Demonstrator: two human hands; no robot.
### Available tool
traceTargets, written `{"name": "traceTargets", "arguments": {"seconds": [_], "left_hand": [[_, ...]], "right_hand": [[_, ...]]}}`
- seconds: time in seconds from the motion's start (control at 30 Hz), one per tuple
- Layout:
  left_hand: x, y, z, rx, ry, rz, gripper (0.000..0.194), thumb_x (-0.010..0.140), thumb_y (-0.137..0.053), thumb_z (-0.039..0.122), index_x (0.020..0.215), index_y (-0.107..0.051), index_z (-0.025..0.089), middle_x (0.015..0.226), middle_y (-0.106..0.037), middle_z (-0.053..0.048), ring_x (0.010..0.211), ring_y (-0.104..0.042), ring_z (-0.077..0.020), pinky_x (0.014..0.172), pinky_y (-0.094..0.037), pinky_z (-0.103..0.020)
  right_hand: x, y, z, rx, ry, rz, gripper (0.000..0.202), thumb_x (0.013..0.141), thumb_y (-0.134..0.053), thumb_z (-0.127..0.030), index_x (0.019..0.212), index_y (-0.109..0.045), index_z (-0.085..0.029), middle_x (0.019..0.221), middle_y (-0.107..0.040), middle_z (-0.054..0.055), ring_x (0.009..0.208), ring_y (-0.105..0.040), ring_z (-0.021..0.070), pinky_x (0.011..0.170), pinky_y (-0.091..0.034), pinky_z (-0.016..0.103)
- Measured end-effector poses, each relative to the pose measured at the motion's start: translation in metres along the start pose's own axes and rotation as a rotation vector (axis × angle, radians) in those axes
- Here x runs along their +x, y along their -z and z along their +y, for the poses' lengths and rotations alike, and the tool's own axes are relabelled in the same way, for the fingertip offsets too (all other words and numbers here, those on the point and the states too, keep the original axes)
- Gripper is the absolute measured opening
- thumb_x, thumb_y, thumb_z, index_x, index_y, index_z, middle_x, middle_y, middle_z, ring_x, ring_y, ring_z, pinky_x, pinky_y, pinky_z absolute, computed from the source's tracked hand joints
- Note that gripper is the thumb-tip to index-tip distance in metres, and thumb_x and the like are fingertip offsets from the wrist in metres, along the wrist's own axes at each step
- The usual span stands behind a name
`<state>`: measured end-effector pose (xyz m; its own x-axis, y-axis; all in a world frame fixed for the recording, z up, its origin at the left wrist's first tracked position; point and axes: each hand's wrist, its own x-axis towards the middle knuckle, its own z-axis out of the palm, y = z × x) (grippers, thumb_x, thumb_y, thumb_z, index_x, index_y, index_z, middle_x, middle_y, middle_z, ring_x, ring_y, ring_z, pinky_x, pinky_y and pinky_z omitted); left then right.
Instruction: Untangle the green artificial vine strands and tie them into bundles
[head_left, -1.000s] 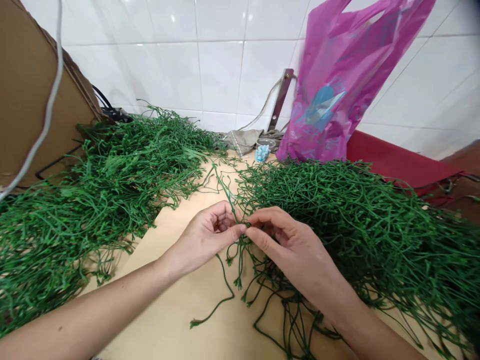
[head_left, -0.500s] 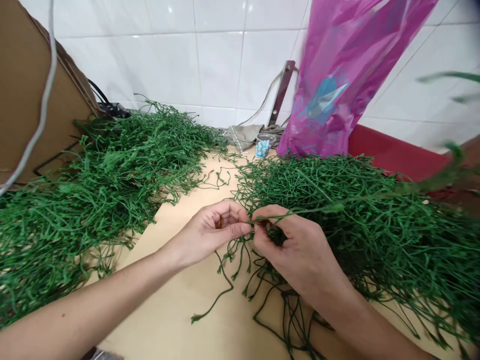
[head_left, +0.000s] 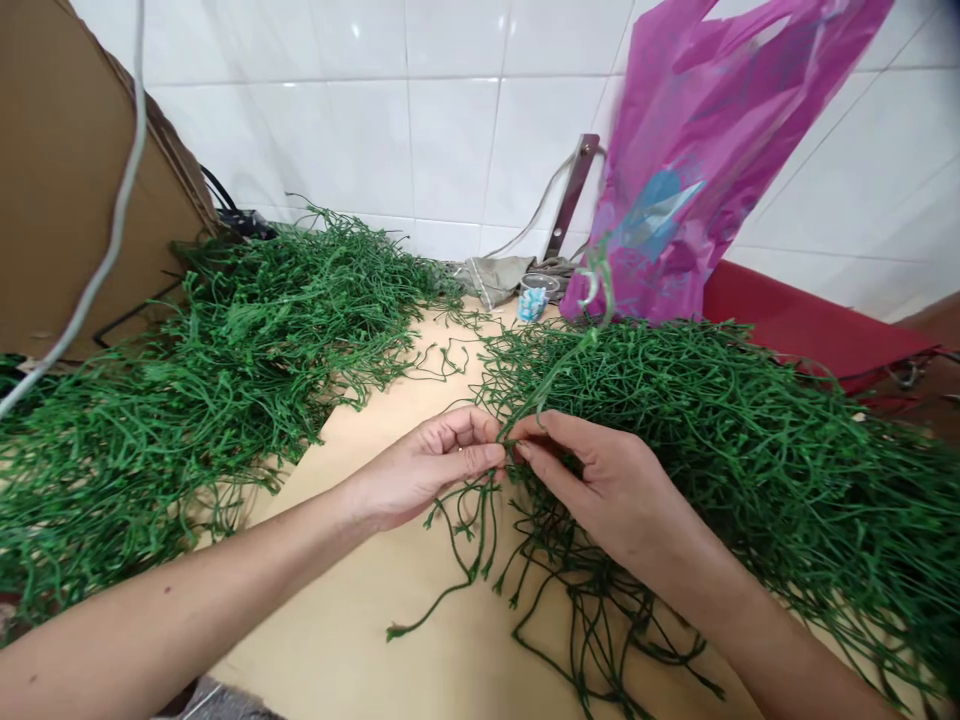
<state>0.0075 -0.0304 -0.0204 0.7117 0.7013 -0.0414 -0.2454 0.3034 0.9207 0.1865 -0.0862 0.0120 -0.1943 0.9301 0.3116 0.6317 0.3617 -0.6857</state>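
Above the tan work surface (head_left: 360, 600), my left hand (head_left: 442, 462) pinches thin green stems (head_left: 480, 535) between thumb and fingers, and several stem ends dangle below it. My right hand (head_left: 592, 465) is close beside it, thumb and forefinger closed on the same green strands. A longer stem (head_left: 566, 365) rises from between the fingertips toward the pink bag, its tip blurred. Where the strands meet, the fingertips partly cover them. A big pile of green stems (head_left: 787, 450) lies to the right, and loose ones lie under my right hand.
Another green pile (head_left: 247, 330) fills the left side beside a cardboard box (head_left: 67, 190) and a hanging white cable (head_left: 124, 190). At the back are a small cup of blue-and-white pieces (head_left: 533, 298), a pink plastic bag (head_left: 675, 190), a metal bar (head_left: 574, 195) and a red object (head_left: 817, 325).
The long stem has swung from the far right to a more upright position near the bag. Both hands stay together at the strands. The view has shifted slightly.
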Motion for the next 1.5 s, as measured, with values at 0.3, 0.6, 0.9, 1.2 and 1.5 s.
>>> {"name": "traceTargets", "arguments": {"seconds": [0.3,0.6,0.9,1.2,1.5], "left_hand": [[0.000,-0.008,0.005,0.364,-0.110,0.130,0.029,0.085,-0.070,0.042,0.080,-0.055,0.018,0.067,-0.048,0.006,0.060,-0.040,-0.0090,0.056,-0.032,-0.023],[-0.006,-0.005,0.014,0.240,-0.016,-0.044,0.026,0.087,-0.068,0.042,0.079,-0.060,0.019,0.063,-0.051,0.004,0.060,-0.044,-0.0099,0.058,-0.034,-0.023],[0.002,-0.003,0.006,-0.004,-0.104,0.271,0.029,0.074,-0.082,0.037,0.080,-0.061,0.019,0.072,-0.053,0.005,0.066,-0.047,-0.0089,0.063,-0.037,-0.021],[-0.002,0.000,0.003,0.074,-0.134,0.140,0.022,0.083,-0.076,0.035,0.083,-0.062,0.018,0.079,-0.060,0.002,0.074,-0.053,-0.0114,0.072,-0.039,-0.025],[-0.002,-0.002,0.007,-0.069,-0.011,0.071,0.025,0.084,-0.076,0.038,0.079,-0.063,0.017,0.072,-0.060,0.002,0.069,-0.053,-0.0091,0.069,-0.040,-0.022]], "right_hand": [[-0.008,-0.015,0.004,-0.381,0.292,0.185,0.018,0.090,-0.050,-0.009,0.083,-0.062,-0.020,0.073,-0.067,0.002,0.069,-0.061,0.0168,0.069,-0.048,0.029],[-0.001,0.005,0.002,0.070,-0.036,0.062,0.022,0.078,-0.043,-0.005,0.068,-0.052,-0.023,0.062,-0.059,-0.004,0.057,-0.054,0.0116,0.054,-0.042,0.022],[-0.003,-0.002,0.001,-0.121,0.114,0.314,0.019,0.097,-0.047,-0.020,0.104,-0.064,-0.023,0.106,-0.071,0.008,0.103,-0.065,0.0214,0.094,-0.051,0.036],[-0.007,-0.017,-0.006,0.075,-0.050,0.138,0.013,0.094,-0.052,-0.018,0.100,-0.063,-0.023,0.085,-0.073,0.000,0.077,-0.068,0.0156,0.070,-0.054,0.026],[-0.007,-0.008,-0.005,-0.249,0.143,-0.040,0.029,0.101,-0.037,-0.019,0.079,-0.057,-0.021,0.069,-0.060,0.002,0.064,-0.053,0.0179,0.064,-0.045,0.032]]}}
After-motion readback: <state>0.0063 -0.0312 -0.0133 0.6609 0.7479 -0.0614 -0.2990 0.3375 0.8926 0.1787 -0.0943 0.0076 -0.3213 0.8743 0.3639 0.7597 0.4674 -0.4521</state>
